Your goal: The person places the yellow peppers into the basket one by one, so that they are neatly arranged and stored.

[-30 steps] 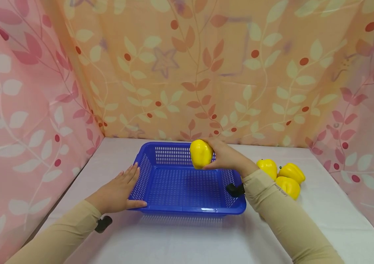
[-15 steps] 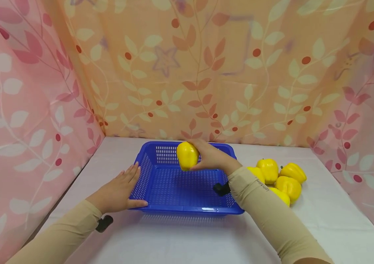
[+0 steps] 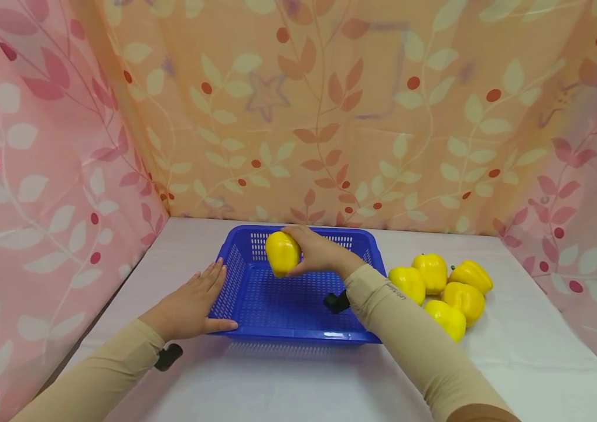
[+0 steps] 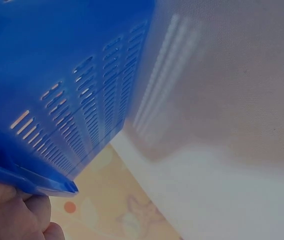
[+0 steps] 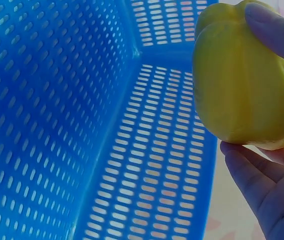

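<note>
A yellow bell pepper point(image 3: 282, 254) is held in my right hand point(image 3: 320, 253), above the inside of a blue plastic basket point(image 3: 298, 337). In the right wrist view the thumb lies on one end of the pepper point(image 5: 242, 80) and the fingertips press its other side. My left hand point(image 3: 188, 305) rests on the basket's left rim, fingers extended and thumb along the front edge. The left wrist view shows part of that hand point(image 4: 12, 212) against the rim, beside the slotted wall point(image 4: 82, 105). No pepper shows on the visible basket floor.
Several yellow bell peppers point(image 3: 463, 302) lie grouped on the white tablecloth point(image 3: 530, 351), right of the basket near my right forearm. Behind the table hangs an orange leaf-patterned cloth point(image 3: 298, 117); a pink one point(image 3: 55, 205) closes off the left side.
My right hand has carried the yellow bell pepper leftward over the basket. More of the grouped peppers show now as the forearm moved left. My left hand stays on the rim.
</note>
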`<state>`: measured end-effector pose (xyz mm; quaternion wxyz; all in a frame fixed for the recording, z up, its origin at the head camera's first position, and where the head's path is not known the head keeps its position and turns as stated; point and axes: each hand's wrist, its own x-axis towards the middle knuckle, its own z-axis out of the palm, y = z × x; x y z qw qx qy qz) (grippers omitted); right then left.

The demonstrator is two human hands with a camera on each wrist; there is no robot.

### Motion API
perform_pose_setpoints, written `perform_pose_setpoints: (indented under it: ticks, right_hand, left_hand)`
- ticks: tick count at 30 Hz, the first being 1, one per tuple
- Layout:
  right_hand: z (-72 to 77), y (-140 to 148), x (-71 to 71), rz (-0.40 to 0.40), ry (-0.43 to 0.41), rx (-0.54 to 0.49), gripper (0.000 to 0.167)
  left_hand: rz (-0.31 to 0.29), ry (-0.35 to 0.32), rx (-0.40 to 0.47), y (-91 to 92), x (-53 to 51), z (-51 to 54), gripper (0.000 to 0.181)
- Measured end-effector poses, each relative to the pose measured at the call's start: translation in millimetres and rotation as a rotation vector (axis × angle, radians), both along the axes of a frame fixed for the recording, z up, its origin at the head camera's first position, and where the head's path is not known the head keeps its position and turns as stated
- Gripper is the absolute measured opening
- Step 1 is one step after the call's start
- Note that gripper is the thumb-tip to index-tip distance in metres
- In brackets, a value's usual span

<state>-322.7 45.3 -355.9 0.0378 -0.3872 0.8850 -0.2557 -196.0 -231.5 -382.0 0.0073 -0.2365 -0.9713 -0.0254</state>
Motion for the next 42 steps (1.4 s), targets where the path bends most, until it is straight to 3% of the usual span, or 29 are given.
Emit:
perform_pose_setpoints:
  ticks: [24, 42]
  right_hand:
    - [-27.9, -37.4, -13.2, 0.069, -0.016, 0.097, 0.089]
    - [-46.8, -46.6, -21.3, 0.06, -0.028, 0.198, 0.087]
  left_hand:
    - [-0.001, 0.002, -0.005, -2.4, -1.9, -3.0, 0.112]
    - [-0.006, 0.004, -0.014, -1.4, -4.4, -5.5, 0.11]
